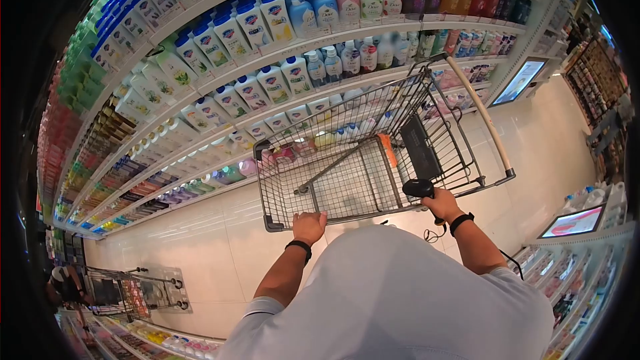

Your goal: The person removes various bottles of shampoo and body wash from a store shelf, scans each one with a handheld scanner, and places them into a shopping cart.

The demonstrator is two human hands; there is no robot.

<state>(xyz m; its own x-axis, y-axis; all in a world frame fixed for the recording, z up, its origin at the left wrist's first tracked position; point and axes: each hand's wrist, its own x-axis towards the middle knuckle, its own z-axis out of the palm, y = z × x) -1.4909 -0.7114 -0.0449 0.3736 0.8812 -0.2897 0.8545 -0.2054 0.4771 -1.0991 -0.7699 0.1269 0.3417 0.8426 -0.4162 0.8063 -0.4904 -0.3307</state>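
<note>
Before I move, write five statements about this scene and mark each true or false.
1. The right hand holds a black handheld device. True.
2. The left hand is up on the bottle shelves. False: it is at the edge of the near cart.
3. Both wrists are bare. False: each wears a black band.
4. A second cart stands at the picture's lower left. True.
5. The near cart is heaped with bottles. False: the pale floor shows through its wire bottom.

The shopping cart (360, 217) has dark-grey grid wire and a tan handle (485, 110). The handheld scanner (418, 188) is black, the shirt (393, 287) pale grey.
</note>
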